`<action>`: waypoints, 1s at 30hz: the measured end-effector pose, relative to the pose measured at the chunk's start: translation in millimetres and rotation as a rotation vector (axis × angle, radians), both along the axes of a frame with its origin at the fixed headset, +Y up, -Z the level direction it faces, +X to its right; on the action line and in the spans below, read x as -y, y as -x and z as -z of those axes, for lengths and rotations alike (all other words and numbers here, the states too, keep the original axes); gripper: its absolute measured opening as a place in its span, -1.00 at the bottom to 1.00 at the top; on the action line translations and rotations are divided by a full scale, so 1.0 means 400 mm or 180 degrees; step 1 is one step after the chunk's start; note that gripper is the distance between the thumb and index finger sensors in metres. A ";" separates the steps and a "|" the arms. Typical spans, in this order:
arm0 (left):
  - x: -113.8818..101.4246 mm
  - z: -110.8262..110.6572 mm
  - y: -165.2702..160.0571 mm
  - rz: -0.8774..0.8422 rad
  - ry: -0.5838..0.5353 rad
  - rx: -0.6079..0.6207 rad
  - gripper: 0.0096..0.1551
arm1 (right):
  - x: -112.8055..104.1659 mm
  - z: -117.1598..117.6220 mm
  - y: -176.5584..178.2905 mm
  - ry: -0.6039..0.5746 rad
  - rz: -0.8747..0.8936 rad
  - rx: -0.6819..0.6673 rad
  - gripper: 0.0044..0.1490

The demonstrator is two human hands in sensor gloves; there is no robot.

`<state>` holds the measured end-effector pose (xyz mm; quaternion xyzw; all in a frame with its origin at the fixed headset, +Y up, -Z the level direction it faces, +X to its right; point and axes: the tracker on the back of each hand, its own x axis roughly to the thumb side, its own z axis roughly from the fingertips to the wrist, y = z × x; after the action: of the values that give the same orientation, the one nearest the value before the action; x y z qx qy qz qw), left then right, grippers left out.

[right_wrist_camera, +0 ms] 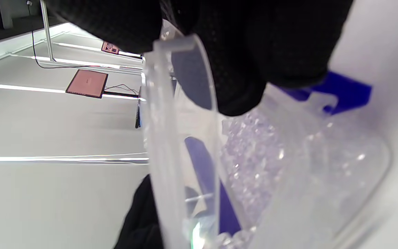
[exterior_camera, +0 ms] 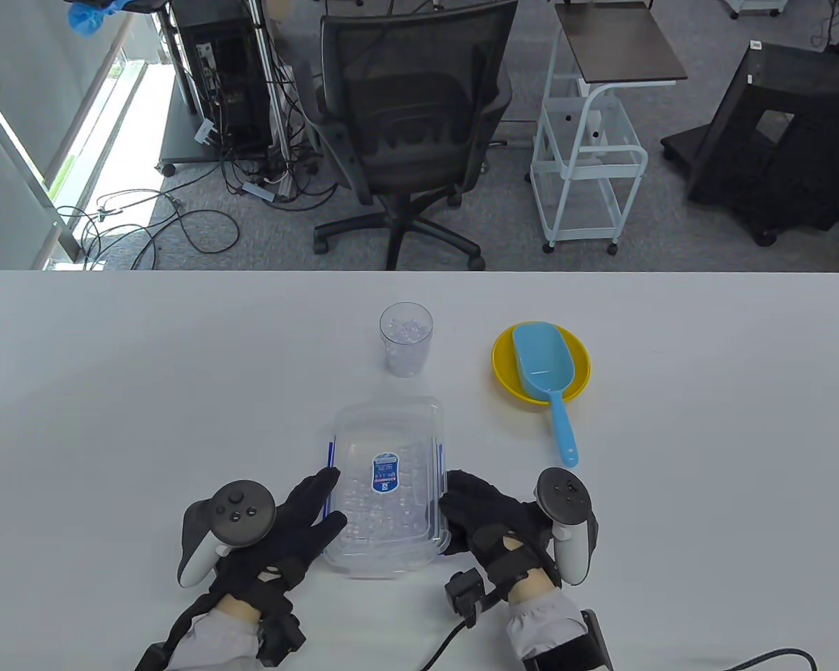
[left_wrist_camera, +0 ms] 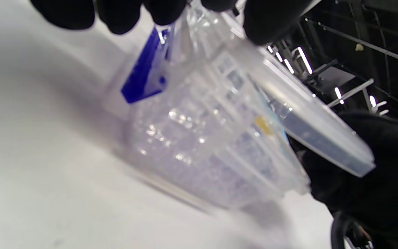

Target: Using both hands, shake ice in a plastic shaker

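A clear plastic shaker box with a lid, blue side clips and a blue label lies near the table's front edge, with ice pieces inside. My left hand grips its left side, fingers over the edge by a blue clip. My right hand grips the right side, thumb and fingers curled over the lid rim. In the left wrist view the box looks tilted, its lid edge raised. Ice shows through the wall.
A clear cup holding some ice stands behind the box. To its right a yellow bowl carries a light blue scoop, handle pointing toward me. An office chair and a white cart stand beyond the table.
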<state>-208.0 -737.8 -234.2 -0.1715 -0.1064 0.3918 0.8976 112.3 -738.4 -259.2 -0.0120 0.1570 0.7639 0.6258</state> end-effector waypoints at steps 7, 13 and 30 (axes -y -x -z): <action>0.002 -0.001 -0.006 -0.0009 0.0036 0.0035 -0.19 | -0.030 -0.005 0.017 -0.0479 -0.1151 -0.0202 -0.27; -0.001 -0.003 -0.007 0.0016 0.0023 0.0046 -0.18 | -0.004 0.003 0.033 -0.0367 -0.1140 -0.0460 -0.24; -0.011 -0.004 -0.020 0.0521 -0.0188 -0.0076 -0.20 | -0.021 -0.011 0.082 -0.0653 -0.1728 -0.0663 -0.06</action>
<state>-200.1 -733.2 -232.5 -0.1484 -0.0928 0.3158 0.9325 79.4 -730.1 -255.0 0.0881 0.1334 0.9121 0.3775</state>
